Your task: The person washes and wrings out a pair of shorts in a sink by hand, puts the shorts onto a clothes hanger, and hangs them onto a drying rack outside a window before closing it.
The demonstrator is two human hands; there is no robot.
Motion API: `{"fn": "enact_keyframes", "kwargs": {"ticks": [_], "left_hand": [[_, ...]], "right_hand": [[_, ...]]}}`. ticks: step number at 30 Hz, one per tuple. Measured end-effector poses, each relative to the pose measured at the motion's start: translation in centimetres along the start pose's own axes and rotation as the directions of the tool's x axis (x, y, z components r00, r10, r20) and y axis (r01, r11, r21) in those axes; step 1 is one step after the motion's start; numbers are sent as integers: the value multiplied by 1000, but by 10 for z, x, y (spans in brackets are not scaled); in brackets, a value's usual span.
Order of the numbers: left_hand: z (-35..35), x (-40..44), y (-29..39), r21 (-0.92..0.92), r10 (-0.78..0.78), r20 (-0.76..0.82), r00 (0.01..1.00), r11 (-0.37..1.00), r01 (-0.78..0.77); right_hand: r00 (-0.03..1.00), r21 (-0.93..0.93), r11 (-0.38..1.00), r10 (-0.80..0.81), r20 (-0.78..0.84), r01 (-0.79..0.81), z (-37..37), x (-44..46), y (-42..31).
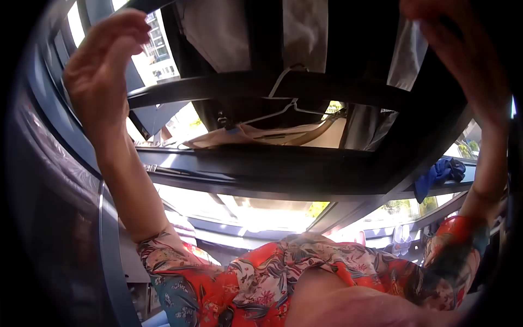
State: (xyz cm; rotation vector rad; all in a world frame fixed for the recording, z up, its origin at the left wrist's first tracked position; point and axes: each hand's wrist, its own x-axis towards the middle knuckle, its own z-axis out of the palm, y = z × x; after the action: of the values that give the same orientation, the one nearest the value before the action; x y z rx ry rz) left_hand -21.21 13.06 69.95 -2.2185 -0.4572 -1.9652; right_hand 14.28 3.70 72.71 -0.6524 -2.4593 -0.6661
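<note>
My left hand (103, 71) is raised at the upper left beside a bright window. Its fingers are curled with the tips close together, and whatever they hold is not visible. My right hand (457, 49) is raised at the upper right, dim and partly cut off by the frame's top, so its grip is unclear. Between my arms, a white clothes hanger (265, 116) shows behind a dark bar (239, 86). Just below it is a pale garment (261, 136). Greyish cloth panels (305, 32) hang above the bar.
A wide dark beam (261, 171) crosses the view below the hanger. Blue cloth (438, 177) lies on a ledge to the right. Light-coloured shoes (402, 240) stand lower right. Window frames (46, 103) curve along the left. My floral top (261, 272) fills the bottom.
</note>
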Motion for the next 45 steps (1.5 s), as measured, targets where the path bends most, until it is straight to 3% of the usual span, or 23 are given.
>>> {"fn": "enact_keyframes", "kwargs": {"ticks": [2,4,6,8,10,12,13,14,16,18,20,21,22,24,25,26,29,32,35,38,39,42,45], "left_hand": [[-5,-41,0,-137,-302,280,911,927,349],[-18,-73,-20,-33,-480,500,721,821,570],[-13,-104,-54,297,-649,489,583,752,588],[9,-108,-64,421,-709,457,537,704,572],[18,-121,-100,320,-714,479,510,683,656],[20,-113,-114,183,-785,523,333,484,856],[14,-118,-125,47,-806,421,417,478,877],[5,-117,-137,171,-894,231,383,425,889],[-16,-120,-154,134,-864,271,425,471,872],[1,-120,-121,-249,-694,510,507,446,860],[21,-122,-113,-316,-629,563,535,435,843],[12,-126,-136,-112,-659,639,396,430,896],[4,-132,-161,-71,-656,659,368,433,899],[0,-132,-170,-2,-797,393,459,499,867],[-12,-131,-180,115,-867,296,401,449,886],[-11,-131,-177,116,-880,202,431,458,881],[-15,-133,-192,197,-873,192,449,483,854],[-12,-133,-194,225,-848,179,499,529,818],[-13,-132,-197,181,-841,139,523,541,821],[-16,-132,-217,175,-846,178,503,530,829],[-14,-134,-221,144,-839,212,501,534,833],[-5,-138,-222,67,-787,332,521,570,819],[0,-134,-210,62,-758,405,512,581,811]], "right_hand": [[993,107,994,21,115,-34,4,-15,1],[969,205,973,58,240,-109,12,-29,0],[928,295,932,98,360,-213,30,-42,-3],[903,304,917,115,415,-257,54,-52,-5],[911,242,943,118,395,-227,78,-62,-5],[872,108,972,135,471,-210,82,-66,-7],[865,31,983,142,481,-179,86,-70,-7],[858,-45,988,152,491,-149,88,-73,-8],[812,-207,976,170,558,-63,88,-73,-12],[797,-317,949,189,574,3,94,-77,-14],[802,-386,922,203,561,36,105,-88,-15],[706,-403,915,274,653,17,106,-87,-18],[710,-459,888,296,639,43,108,-91,-17],[724,-563,820,330,606,97,117,-99,-13],[674,-598,800,416,610,47,119,-102,-12],[671,-618,785,438,598,37,122,-104,-11],[685,-683,729,474,554,48,126,-99,-13],[515,-711,700,637,574,-73,129,-84,-14],[502,-653,714,674,542,-253,139,-88,1],[378,-611,609,793,478,-506,152,-69,9],[586,-522,682,722,368,-512,162,-81,17],[351,-574,576,815,462,-583,166,-64,38],[338,-606,462,887,316,-647,178,-62,51]]}}
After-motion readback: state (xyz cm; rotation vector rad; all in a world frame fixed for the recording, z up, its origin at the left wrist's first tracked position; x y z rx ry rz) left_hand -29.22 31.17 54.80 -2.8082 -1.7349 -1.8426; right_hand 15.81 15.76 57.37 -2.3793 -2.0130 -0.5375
